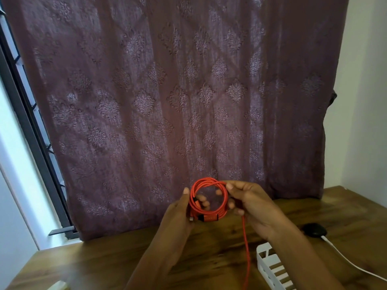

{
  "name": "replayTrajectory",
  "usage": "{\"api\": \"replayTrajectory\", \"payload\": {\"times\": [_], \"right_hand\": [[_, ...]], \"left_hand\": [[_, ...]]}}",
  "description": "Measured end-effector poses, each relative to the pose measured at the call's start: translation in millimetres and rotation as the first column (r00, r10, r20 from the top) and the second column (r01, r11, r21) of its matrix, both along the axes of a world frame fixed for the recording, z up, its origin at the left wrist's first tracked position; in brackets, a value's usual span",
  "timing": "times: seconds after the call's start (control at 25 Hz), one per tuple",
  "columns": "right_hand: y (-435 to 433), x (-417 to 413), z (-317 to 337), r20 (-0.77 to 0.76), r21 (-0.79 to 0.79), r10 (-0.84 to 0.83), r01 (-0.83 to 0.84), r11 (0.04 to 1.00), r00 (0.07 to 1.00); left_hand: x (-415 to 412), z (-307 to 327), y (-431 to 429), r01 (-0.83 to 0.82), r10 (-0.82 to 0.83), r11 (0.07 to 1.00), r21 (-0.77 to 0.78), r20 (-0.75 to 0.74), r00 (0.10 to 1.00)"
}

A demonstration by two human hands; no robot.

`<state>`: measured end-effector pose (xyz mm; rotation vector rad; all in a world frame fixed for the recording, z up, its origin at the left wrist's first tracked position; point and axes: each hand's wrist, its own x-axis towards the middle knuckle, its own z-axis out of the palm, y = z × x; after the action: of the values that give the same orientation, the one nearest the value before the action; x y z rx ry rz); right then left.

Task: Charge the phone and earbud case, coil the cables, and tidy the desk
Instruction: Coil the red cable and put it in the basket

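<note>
An orange-red cable is wound into a round coil held up above the wooden desk. My left hand grips the coil's left side, thumb on the front and fingers through the loop. My right hand pinches the coil's upper right side. A loose tail of the same cable hangs straight down from the coil's right side to the bottom edge of the view. A black earbud case lies on the desk at the right, with a white cable running from it toward the lower right. No phone is in view.
A white slotted plastic tray sits on the desk at the lower right, partly behind my right forearm. A patterned maroon curtain hangs behind the desk. A window frame stands at the left, a white wall at the right.
</note>
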<state>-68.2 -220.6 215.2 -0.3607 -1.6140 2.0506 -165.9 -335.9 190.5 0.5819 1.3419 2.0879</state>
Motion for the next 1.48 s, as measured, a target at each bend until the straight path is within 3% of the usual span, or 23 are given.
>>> {"api": "replayTrajectory", "payload": {"times": [0.12, 0.2, 0.32, 0.44, 0.64, 0.8, 0.96, 1.08, 1.16, 1.2, 1.36, 1.48], "right_hand": [[0.9, 5.6, 4.9, 0.064, 0.173, -0.047, 0.036, 0.984, 0.997], [0.6, 9.2, 8.2, 0.097, 0.287, -0.055, 0.025, 0.958, 0.994], [-0.1, 10.6, 13.1, 0.051, 0.355, -0.051, 0.029, 0.935, 0.997], [2.4, 10.6, 17.6, -0.059, 0.403, -0.098, 0.114, 0.908, 0.993], [25.5, 13.4, 11.2, -0.250, 0.625, -0.221, 0.332, 0.707, 0.943], [23.8, 10.1, -1.9, -0.259, 0.504, -0.182, 0.294, 0.812, 0.948], [10.8, 5.6, -13.2, -0.130, 0.374, -0.134, 0.174, 0.911, 0.982], [4.6, 1.4, -15.1, -0.102, 0.032, 0.003, 0.001, 0.999, 0.995], [-0.8, 2.1, -13.3, -0.138, -0.225, 0.033, -0.064, 0.972, 0.990], [-4.2, 2.6, -14.1, -0.140, -0.259, 0.014, -0.050, 0.965, 0.990], [-22.4, 2.0, -22.0, -0.153, -0.149, -0.106, 0.083, 0.985, 0.983], [-21.1, 3.3, -25.6, -0.176, -0.268, -0.121, 0.071, 0.961, 0.977]], "left_hand": [[-7.6, 2.8, -2.6, -0.053, -0.004, 0.979, -0.197, -0.279, 0.960], [-11.7, 16.3, -2.6, -0.100, -0.010, 0.974, -0.205, -0.474, 0.880], [-9.1, 38.8, -1.0, 0.000, -0.192, 0.961, -0.276, -0.666, 0.721], [-0.7, 42.9, -0.3, -0.010, -0.183, 0.966, -0.259, -0.710, 0.680], [16.3, 41.1, -1.4, 0.035, -0.092, 0.993, -0.109, -0.577, 0.812], [19.9, 32.0, 3.9, 0.002, -0.021, 0.999, -0.042, -0.461, 0.887], [18.4, 23.1, 6.1, -0.112, 0.101, 0.994, -0.011, -0.354, 0.930], [20.2, 21.3, 5.2, -0.215, 0.207, 0.976, 0.014, -0.337, 0.918], [21.7, 19.2, 4.7, -0.268, 0.258, 0.963, 0.023, -0.367, 0.894], [22.6, 17.6, 4.4, -0.291, 0.280, 0.956, 0.029, -0.379, 0.882], [27.1, 10.6, 7.5, -0.329, 0.316, 0.944, 0.035, -0.382, 0.868], [28.2, 7.2, 11.8, -0.342, 0.323, 0.940, 0.019, -0.382, 0.866]]}}
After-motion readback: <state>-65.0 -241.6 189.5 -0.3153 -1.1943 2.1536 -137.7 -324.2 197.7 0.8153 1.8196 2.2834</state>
